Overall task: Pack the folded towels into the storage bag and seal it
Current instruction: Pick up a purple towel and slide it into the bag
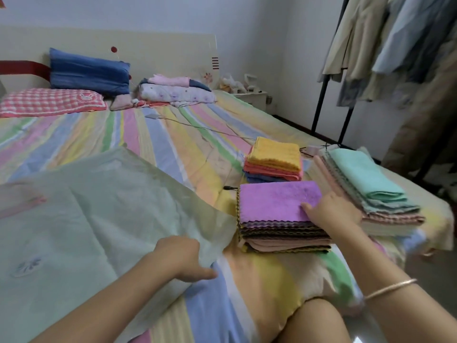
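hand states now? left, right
Left hand: closed on the storage bag edge.
Right hand: open, thumb on the purple towel; no grip visible.

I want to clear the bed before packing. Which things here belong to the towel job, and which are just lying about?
For the job: storage bag, purple-topped towel stack, yellow-topped stack, mint-topped stack.

Lying about: blue pillow, checked pillow, folded bedding, cable, hanging clothes.

A pale green bag [81,214] lies flat and limp on the bed. Beside it sit three towel stacks: a purple-topped stack [279,214] nearest, a yellow-topped stack [274,157] behind it, a mint-topped stack [366,184] fanned alongside.
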### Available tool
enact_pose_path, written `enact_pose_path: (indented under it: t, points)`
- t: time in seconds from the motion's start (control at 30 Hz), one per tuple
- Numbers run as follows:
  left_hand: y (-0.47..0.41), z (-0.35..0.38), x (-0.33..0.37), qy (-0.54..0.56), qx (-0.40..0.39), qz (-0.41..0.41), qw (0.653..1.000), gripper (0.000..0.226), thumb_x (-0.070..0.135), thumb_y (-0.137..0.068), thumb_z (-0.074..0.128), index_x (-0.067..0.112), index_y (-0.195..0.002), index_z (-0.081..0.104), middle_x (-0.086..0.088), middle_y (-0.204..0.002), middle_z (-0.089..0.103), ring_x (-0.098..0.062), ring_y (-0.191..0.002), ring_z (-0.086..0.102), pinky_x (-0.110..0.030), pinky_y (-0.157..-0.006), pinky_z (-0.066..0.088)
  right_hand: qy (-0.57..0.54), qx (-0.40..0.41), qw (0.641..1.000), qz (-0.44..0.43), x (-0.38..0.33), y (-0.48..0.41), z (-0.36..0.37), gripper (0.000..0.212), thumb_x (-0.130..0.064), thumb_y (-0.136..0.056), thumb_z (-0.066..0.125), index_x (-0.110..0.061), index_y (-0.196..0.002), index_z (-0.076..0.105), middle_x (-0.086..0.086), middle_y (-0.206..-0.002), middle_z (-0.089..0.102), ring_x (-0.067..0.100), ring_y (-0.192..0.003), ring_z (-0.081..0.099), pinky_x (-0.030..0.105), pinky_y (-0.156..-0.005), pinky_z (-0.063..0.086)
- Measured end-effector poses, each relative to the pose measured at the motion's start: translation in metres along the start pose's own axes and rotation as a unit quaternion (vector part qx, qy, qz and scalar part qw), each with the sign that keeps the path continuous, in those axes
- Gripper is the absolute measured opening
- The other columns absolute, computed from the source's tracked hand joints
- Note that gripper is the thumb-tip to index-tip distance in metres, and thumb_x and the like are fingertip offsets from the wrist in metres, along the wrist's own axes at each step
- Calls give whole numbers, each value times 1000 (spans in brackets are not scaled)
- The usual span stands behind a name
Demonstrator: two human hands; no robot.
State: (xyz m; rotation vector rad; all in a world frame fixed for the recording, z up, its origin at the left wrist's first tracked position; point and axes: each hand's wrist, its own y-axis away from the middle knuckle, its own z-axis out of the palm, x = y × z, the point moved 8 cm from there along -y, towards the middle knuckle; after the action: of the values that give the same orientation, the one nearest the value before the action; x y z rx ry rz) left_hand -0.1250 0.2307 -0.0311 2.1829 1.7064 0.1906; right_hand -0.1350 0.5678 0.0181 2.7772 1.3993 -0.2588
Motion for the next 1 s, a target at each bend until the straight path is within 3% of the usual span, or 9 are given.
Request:
enact_pose_path:
  t: [0.27, 0.5, 0.63, 0.67, 0.7, 0.73, 0.77, 0.9, 1.0]
  points:
    - [-18, -39, 21, 274, 133, -16, 952, 22, 42, -85, 55, 26, -94, 67, 9, -97, 67, -16, -97, 63, -31, -85, 52, -99, 26, 994, -23, -11, -2, -5, 46, -37, -79, 64, -12, -116, 53, 11, -111, 63, 31, -103, 60, 31, -72, 41]
    - [-30, -34, 24, 635, 60, 7, 770, 16, 19, -95, 56, 12, -104, 66, -10, -110, 68, -16, -89, 67, -29, -72, 56, -235, -57, 970, -26, -17, -2, -9, 17, -23, -82, 52, -6, -82, 56, 10, -76, 57, 28, -72, 56, 29, -58, 36]
    - [-30, -12, 13, 786, -23, -30, 617, 31, 20, -94, 59, 3, -119, 61, -14, -112, 68, -20, -93, 68, -33, -77, 56, -417, -61, 905, -61, -43, 19, -39, 15, -13, -83, 51, -7, -71, 56, 13, -65, 44, 28, -65, 47, 33, -60, 37]
    - [-29, -8, 12, 812, -39, -30, 581, 35, 23, -93, 60, 2, -122, 59, -14, -112, 68, -23, -96, 68, -34, -78, 56, -462, -73, 881, -77, -55, 29, -49, 12, -12, -84, 51, -6, -79, 60, -9, -80, 45, 15, -74, 31, 35, -64, 43]
    - [-27, -4, 10, 831, -47, -32, 553, 39, 27, -94, 58, 2, -124, 58, -15, -114, 68, -25, -100, 68, -36, -81, 56, -501, -99, 855, -91, -69, 41, -58, 12, -10, -85, 51, -8, -86, 63, 5, -119, 32, 37, -106, 56, 36, -67, 47]
    - [-25, -1, 7, 846, -53, -35, 529, 43, 32, -95, 57, 1, -125, 56, -17, -116, 67, -28, -104, 67, -38, -83, 56, -542, -132, 824, -102, -83, 54, -64, 11, -9, -86, 52, -11, -88, 63, -8, -88, 51, 29, -78, 58, 34, -64, 47]
    - [-23, 3, 4, 860, -59, -40, 505, 49, 38, -94, 56, 0, -126, 55, -19, -118, 67, -31, -108, 66, -41, -85, 56, -569, -169, 797, -113, -100, 68, -69, 10, -10, -87, 54, -14, -88, 62, 16, -82, 56, 25, -76, 58, 30, -59, 45]
    - [1, 13, -7, 914, -122, -13, 386, 87, 70, -79, 55, -3, -126, 53, -26, -124, 62, -37, -117, 60, -52, -97, 49, -640, -308, 694, -119, -162, 129, -81, 3, -10, -87, 58, -12, -84, 58, 7, -67, 58, 15, -50, 56, 22, -45, 45]
    - [34, 29, -31, 930, -118, 30, 347, 106, 90, -70, 36, -2, -115, 66, -26, -123, 62, -39, -121, 56, -56, -104, 41, -651, -408, 628, -122, -204, 164, -74, 5, -12, -85, 59, -10, -82, 55, 6, -61, 56, 16, -50, 54, 21, -45, 47]
